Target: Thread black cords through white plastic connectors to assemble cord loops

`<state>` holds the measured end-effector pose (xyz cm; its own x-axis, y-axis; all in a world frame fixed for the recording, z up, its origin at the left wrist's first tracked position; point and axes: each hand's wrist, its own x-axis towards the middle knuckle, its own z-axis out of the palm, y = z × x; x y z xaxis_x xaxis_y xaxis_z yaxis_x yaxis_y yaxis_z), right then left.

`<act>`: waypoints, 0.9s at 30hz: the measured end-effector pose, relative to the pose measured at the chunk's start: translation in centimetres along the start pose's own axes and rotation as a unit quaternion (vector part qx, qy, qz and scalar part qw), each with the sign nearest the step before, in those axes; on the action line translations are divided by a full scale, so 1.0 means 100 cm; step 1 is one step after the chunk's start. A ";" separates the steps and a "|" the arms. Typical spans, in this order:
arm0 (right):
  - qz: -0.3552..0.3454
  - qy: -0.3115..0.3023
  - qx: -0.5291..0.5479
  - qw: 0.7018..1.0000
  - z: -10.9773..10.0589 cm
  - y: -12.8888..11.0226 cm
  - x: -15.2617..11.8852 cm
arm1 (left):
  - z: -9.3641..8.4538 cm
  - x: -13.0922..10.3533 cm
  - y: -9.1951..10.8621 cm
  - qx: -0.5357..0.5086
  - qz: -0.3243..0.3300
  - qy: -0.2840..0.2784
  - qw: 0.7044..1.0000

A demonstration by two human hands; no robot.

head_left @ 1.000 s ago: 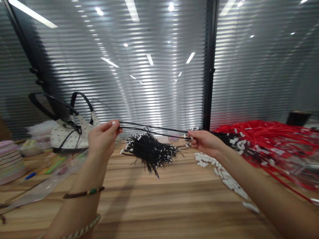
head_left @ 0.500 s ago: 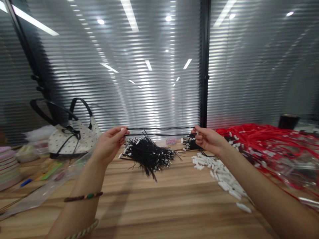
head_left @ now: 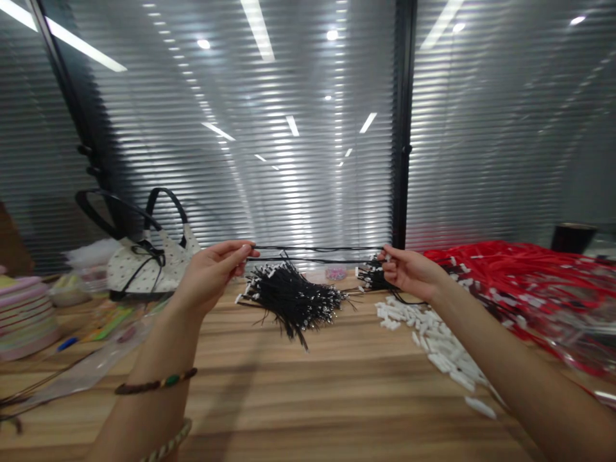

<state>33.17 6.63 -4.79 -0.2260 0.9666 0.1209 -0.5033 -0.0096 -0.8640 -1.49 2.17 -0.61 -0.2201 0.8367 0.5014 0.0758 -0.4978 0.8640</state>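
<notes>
A black cord (head_left: 317, 249) is stretched level between my hands, its strands running side by side above the table. My left hand (head_left: 216, 269) pinches its left end between thumb and fingers. The right end is pinched in my right hand (head_left: 409, 268). Below and behind the cord lies a bundle of black cords (head_left: 293, 298) with white and metallic tips. A smaller black bundle (head_left: 373, 276) lies partly behind my right fingers.
White plastic pieces (head_left: 443, 350) are strewn beside my right forearm. Red cords (head_left: 510, 269) are heaped at the right. A dotted bag (head_left: 139, 266), a striped container (head_left: 26, 314) and a blue pen cap (head_left: 67, 344) are on the wooden table (head_left: 298, 404) at the left.
The whole view has shifted slightly, so the table items appear a little further right. Both hands still hold the cord stretched, with almost the same spacing.
</notes>
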 end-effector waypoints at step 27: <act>-0.076 0.096 -0.092 0.988 0.001 0.010 0.005 | 0.000 -0.004 0.000 0.175 0.072 -0.029 0.981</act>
<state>32.50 7.04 -5.54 0.0129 0.9842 0.1768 -0.3557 0.1698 -0.9191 -1.40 1.80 -0.81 -0.1274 0.7799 0.6129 0.4345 -0.5116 0.7413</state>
